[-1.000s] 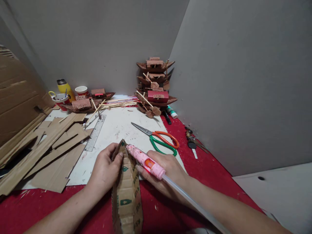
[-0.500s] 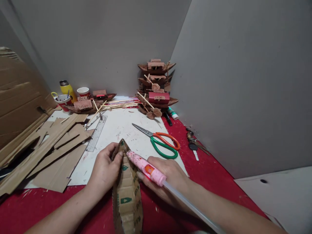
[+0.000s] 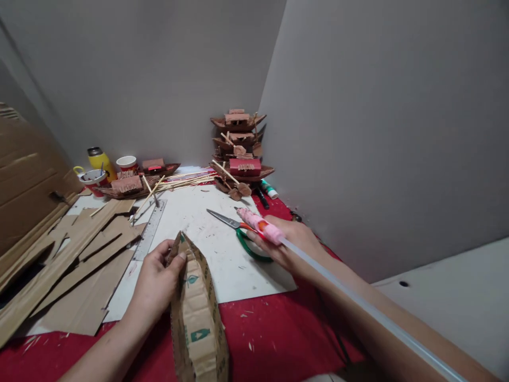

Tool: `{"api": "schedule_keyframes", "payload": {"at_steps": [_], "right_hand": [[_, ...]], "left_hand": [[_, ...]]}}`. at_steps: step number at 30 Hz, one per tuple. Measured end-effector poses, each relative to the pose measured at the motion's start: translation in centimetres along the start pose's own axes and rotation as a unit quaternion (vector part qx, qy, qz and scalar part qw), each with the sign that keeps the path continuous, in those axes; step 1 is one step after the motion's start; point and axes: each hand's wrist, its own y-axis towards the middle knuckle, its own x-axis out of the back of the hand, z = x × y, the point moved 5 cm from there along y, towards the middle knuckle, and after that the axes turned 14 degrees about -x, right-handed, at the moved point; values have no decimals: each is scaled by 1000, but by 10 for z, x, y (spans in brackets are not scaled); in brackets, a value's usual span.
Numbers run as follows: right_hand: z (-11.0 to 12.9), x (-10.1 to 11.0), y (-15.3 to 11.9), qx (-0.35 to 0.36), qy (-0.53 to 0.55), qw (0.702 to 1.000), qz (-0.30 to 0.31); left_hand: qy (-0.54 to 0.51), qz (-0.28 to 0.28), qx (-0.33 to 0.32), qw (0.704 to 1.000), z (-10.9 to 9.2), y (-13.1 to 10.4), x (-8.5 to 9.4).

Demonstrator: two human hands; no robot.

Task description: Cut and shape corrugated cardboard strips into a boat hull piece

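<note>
My left hand [image 3: 161,276] pinches the pointed far end of a cardboard boat hull [image 3: 199,318], thumb inside and fingers outside its left wall. Green print shows on the hull's floor, and its near end runs out of view. Away to the right, my right hand [image 3: 288,241] grips a pink glue gun [image 3: 260,225], a long clear glue stick [image 3: 358,300] trailing from its back over my forearm. The gun's nozzle points forward and left, apart from the hull. Beneath the gun and hand lie scissors [image 3: 254,249], their green handle partly showing and the orange one mostly hidden.
Cardboard scraps [image 3: 83,265] and a ruler [image 3: 153,228] lie at left. Finished model boats [image 3: 238,164] are stacked by the back wall, with wooden sticks [image 3: 183,181], cups [image 3: 95,183] and a yellow bottle [image 3: 102,163] farther left. A grey wall [image 3: 377,132] rises at right.
My right hand has drawn the glue gun away from the hull's tip, forward and right over the scissors. My left hand keeps hold of the hull. The view has shifted slightly to the right.
</note>
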Motion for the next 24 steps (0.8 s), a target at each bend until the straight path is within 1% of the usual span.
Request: {"api": "schedule_keyframes", "payload": {"at_steps": [2,4,7,9,11,13,14,15,16,17,18,19,20,22,24], "right_hand": [[-18,1,14,-47,-97,994,15],[-34,1,24,-61,-157,985,29],[-58,2,34,-65,-201,976,42],[-72,3,38,-72,-212,972,65],[-77,6,37,-73,-213,971,81],[-66,13,32,-64,-193,977,65],[-54,17,27,-54,-167,984,40],[-39,20,20,-37,-118,992,16],[-21,21,11,-9,-41,999,4],[-3,20,2,18,55,998,-1],[14,14,-7,34,134,990,20],[28,6,-15,40,192,980,43],[41,-3,-22,41,225,971,64],[58,-18,-32,59,248,965,57],[66,-28,-37,81,255,963,38]], "left_hand": [[-19,9,7,1000,1,-1,-1],[-31,17,10,999,1,-2,-1],[-43,18,15,999,-1,-5,-1],[-48,18,15,999,-3,-7,-2],[-49,14,11,999,-5,-9,-4],[-52,8,3,999,-8,-11,-7],[-53,6,0,999,-9,-12,-9],[-49,7,-4,999,-10,-13,-11],[-42,9,-10,999,-11,-15,-14],[-33,14,-16,999,-13,-16,-16],[-23,21,-25,999,-14,-18,-19],[-16,28,-34,999,-16,-20,-21],[-11,34,-43,998,-17,-22,-23],[-1,43,-60,997,-20,-24,-25],[20,44,-63,997,-21,-25,-24]]}}
